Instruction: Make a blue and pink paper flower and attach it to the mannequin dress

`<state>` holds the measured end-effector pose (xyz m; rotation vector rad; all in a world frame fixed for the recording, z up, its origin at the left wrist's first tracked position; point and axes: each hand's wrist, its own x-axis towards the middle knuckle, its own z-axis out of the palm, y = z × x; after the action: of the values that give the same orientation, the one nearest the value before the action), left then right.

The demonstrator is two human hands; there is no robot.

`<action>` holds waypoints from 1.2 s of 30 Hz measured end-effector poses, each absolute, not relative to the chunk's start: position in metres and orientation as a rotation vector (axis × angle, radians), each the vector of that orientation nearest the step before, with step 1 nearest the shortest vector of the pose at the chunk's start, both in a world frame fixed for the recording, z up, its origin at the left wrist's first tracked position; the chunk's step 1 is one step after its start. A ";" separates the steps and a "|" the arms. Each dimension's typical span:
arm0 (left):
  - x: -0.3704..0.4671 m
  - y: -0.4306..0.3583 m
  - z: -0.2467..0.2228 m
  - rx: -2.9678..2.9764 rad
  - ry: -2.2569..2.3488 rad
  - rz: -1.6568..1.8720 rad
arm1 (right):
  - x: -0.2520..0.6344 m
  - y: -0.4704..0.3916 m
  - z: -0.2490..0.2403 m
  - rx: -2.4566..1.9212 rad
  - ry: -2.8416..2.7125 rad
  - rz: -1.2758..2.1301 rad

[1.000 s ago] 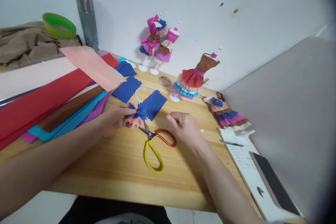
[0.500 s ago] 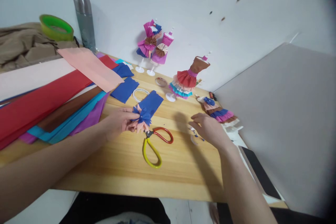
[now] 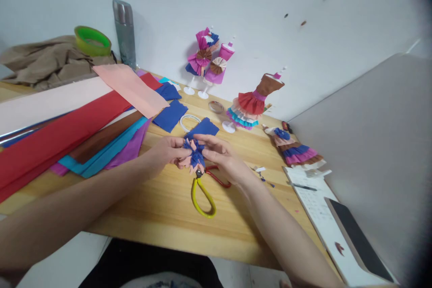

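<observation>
Between my two hands is a paper flower (image 3: 195,155) with blue and peach petals. My left hand (image 3: 170,152) pinches its left side, and my right hand (image 3: 221,155) grips the right side with thumb and fingers. Just below the flower lies a pair of scissors (image 3: 204,198) with one yellow and one red handle; the blades are hidden under the flower and the red handle is partly behind my right hand. A blue crepe paper piece (image 3: 205,128) lies right behind the flower, beside a white tape roll (image 3: 190,123).
Long crepe paper strips (image 3: 67,135) cover the left of the table. Several small dress forms, one in a brown-topped dress (image 3: 254,99), stand along the wall. At right are a ruffled dress (image 3: 297,150) lying down and a white board (image 3: 313,202). A bottle (image 3: 124,33) stands at back left.
My right hand has come left from the table's right side and taken hold of the flower. The flower has turned slightly in my left hand. The view has shifted a little.
</observation>
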<state>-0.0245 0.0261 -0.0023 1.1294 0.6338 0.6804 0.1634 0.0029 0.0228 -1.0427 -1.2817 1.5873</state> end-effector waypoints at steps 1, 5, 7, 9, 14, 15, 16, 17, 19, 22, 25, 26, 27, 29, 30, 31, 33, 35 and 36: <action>-0.025 0.027 -0.004 1.154 0.636 0.690 | 0.164 0.004 0.021 -1.023 -1.240 1.638; -0.025 0.027 -0.003 1.195 0.670 0.720 | 0.162 0.004 0.012 -0.965 -1.066 1.779; -0.023 0.026 0.000 1.215 0.713 0.734 | 0.160 0.004 0.009 -0.980 -1.009 1.784; -0.022 0.026 0.002 1.263 0.751 0.750 | 0.158 0.004 0.006 -0.992 -0.981 1.772; -0.021 0.026 0.001 1.380 0.814 0.790 | 0.153 0.006 0.001 -0.987 -0.982 1.679; -0.021 0.025 0.001 1.414 0.822 0.795 | 0.152 0.007 -0.001 -0.991 -0.979 1.664; -0.021 0.025 0.001 1.452 0.830 0.797 | 0.151 0.007 -0.002 -0.998 -0.975 1.653; -0.021 0.024 0.001 1.487 0.842 0.797 | 0.150 0.008 -0.003 -1.009 -0.971 1.640; -0.020 0.023 0.001 1.530 0.871 0.799 | 0.147 0.009 -0.006 -1.032 -0.961 1.616; -0.019 0.021 0.001 1.562 0.893 0.803 | 0.145 0.009 -0.008 -1.047 -0.948 1.601; -0.019 0.020 0.001 1.617 0.906 0.801 | 0.144 0.008 -0.008 -1.041 -0.947 1.592; -0.020 0.020 0.000 1.640 0.910 0.798 | 0.144 0.007 -0.008 -1.038 -0.950 1.588; -0.020 0.020 0.000 1.663 0.915 0.792 | 0.144 0.006 -0.007 -1.036 -0.956 1.583; -0.019 0.020 -0.003 1.693 0.928 0.796 | 0.143 0.006 -0.007 -1.039 -0.980 1.568; -0.019 0.020 -0.005 1.691 0.938 0.816 | 0.143 0.005 -0.007 -1.047 -1.000 1.550; -0.019 0.021 -0.008 1.674 0.948 0.847 | 0.143 0.005 -0.007 -1.057 -1.027 1.516; -0.018 0.022 -0.012 1.607 0.973 0.930 | 0.143 0.004 -0.008 -1.083 -1.114 1.389; -0.017 0.022 -0.014 1.551 0.997 0.976 | 0.144 0.003 -0.007 -1.111 -1.268 1.163; -0.016 0.022 -0.013 1.543 1.001 0.974 | 0.145 0.002 -0.007 -1.118 -1.367 1.017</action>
<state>-0.0161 0.0220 -0.0129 1.5428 1.0005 0.9742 0.1454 0.0024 -0.0067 -1.1175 -1.3674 1.0171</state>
